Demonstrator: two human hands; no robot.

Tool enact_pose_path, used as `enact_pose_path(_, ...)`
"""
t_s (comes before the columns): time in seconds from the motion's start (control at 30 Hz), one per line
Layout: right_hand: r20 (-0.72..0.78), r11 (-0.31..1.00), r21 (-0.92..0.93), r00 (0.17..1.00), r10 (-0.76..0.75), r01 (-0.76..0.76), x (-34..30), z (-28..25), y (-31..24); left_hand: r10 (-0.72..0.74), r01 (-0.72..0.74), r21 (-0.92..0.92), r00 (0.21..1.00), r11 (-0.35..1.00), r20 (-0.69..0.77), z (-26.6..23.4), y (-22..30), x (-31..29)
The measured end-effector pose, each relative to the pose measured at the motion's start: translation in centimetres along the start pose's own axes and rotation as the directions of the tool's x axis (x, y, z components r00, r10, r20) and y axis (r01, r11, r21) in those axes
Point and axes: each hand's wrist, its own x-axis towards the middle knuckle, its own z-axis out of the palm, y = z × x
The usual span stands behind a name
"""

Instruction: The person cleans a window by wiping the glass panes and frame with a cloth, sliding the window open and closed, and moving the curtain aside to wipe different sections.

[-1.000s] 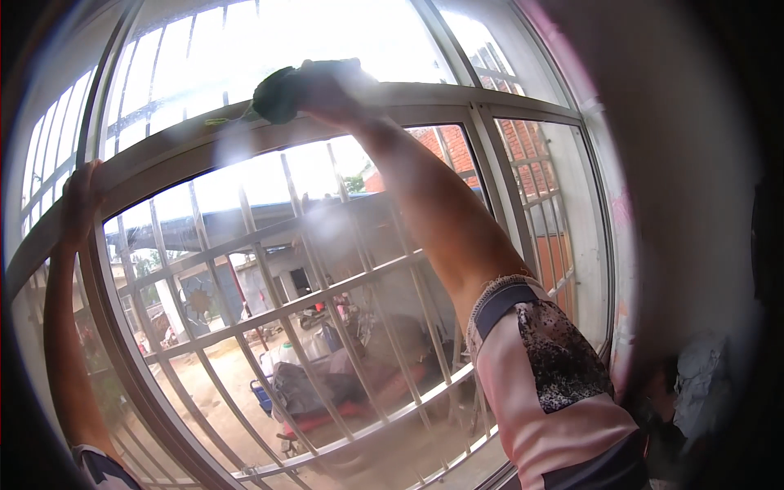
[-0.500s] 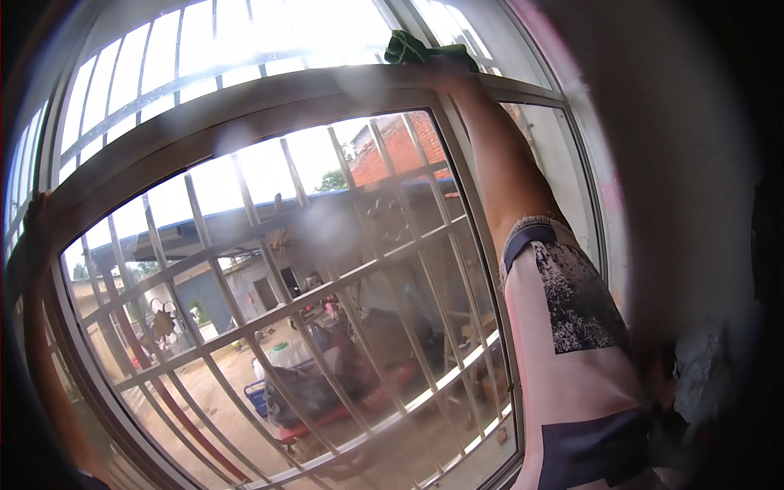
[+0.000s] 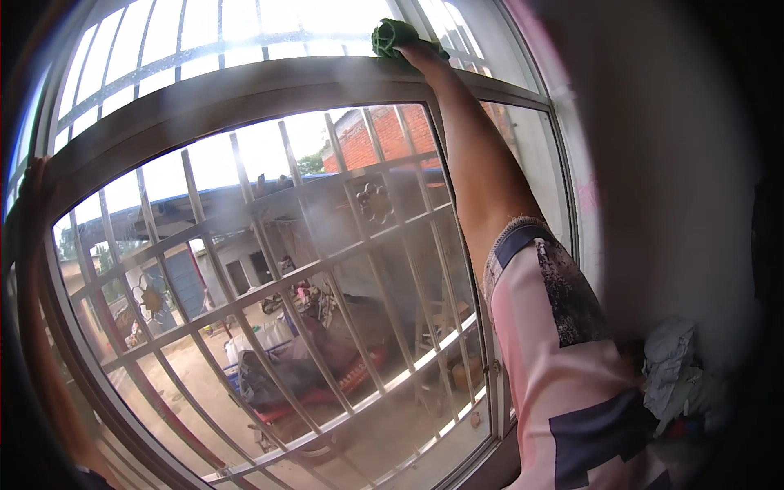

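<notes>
High at the top of the view, my right hand [image 3: 420, 55] is closed on a bunched green cloth [image 3: 394, 37]. The cloth rests against the upper glass, just above the thick grey crossbar [image 3: 245, 84] of the window. My right arm stretches up in a short pink and dark patterned sleeve. At the far left, in shadow, my left hand [image 3: 34, 181] grips the side of the window frame where the crossbar meets it. Its fingertips show at the edge, while the rest of that hand is dim.
Metal security bars [image 3: 269, 290] stand behind the glass. Through them I see a yard with a red and blue cart [image 3: 327, 380], a low shed and a brick wall [image 3: 384, 135]. Right of the window is a pale wall [image 3: 653, 204], with a crumpled whitish bag [image 3: 674, 367] low down.
My right hand and the green cloth have moved left and slightly up, off the crossbar onto the upper glass. My left hand keeps its place on the frame. The view has shifted a little.
</notes>
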Motion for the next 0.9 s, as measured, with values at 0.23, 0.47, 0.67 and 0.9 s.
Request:
enact_pose_path(0.23,0.382,0.368,0.864,0.924,-0.034,-0.343,-12.5,-6.9,1.9,-0.027,0.029,-0.092,1.0,0.995,0.014,2.2,0.1,0.9)
enact_pose_path(0.47,0.607,0.133,0.768,0.778,0.164,-0.627,-26.1,-15.5,3.4,-0.04,0.043,0.014,0.989,0.999,-0.141,4.3,-3.4,0.9)
enact_pose_path(0.67,0.761,-0.027,0.632,0.615,0.205,-0.774,-35.4,-18.3,2.7,-0.118,0.34,-0.906,0.94,0.253,0.32,-8.0,29.2,-6.9)
enact_pose_path(0.9,0.898,-0.013,0.421,0.414,0.148,-0.907,-44.8,-18.4,-0.9,0.773,0.509,0.657,0.607,-0.555,0.183,-19.5,49.6,-22.1)
